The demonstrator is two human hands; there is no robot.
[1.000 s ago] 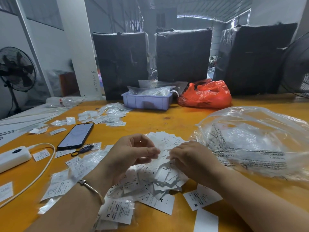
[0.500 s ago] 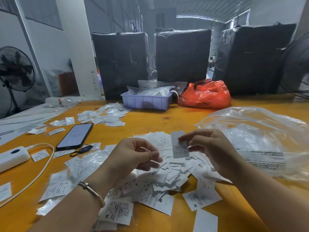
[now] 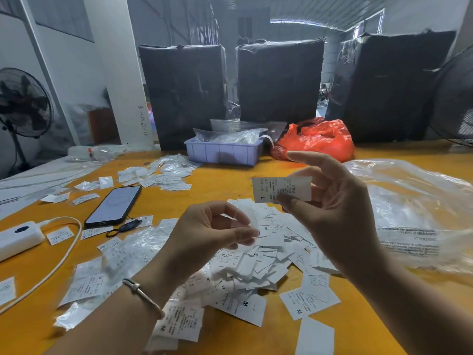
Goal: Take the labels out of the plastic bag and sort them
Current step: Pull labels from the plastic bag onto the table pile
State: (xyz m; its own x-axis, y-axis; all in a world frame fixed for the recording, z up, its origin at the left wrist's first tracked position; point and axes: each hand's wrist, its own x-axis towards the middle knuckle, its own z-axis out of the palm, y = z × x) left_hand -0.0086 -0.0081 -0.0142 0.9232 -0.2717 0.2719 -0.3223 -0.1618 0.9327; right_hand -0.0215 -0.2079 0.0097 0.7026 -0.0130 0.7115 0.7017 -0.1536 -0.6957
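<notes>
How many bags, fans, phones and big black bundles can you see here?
Bags: 2, the red bag and the clear plastic bag
Fans: 2
Phones: 1
Black wrapped bundles: 3
Total: 8

A single white label [image 3: 281, 188] printed with small text and a large "L" is pinched in the right hand [image 3: 330, 208], between thumb and fingers, lifted clear of the table with its long side level. Directly below that grip and spreading toward the left hand [image 3: 204, 234] lies a loose heap of labels [image 3: 256, 257], overlapping at all angles, some showing "M" or "S". The left hand pinches a thin, blurred white piece above the heap. To the right of the grip, the clear plastic bag [image 3: 409, 208] lies crumpled and flattened.
</notes>
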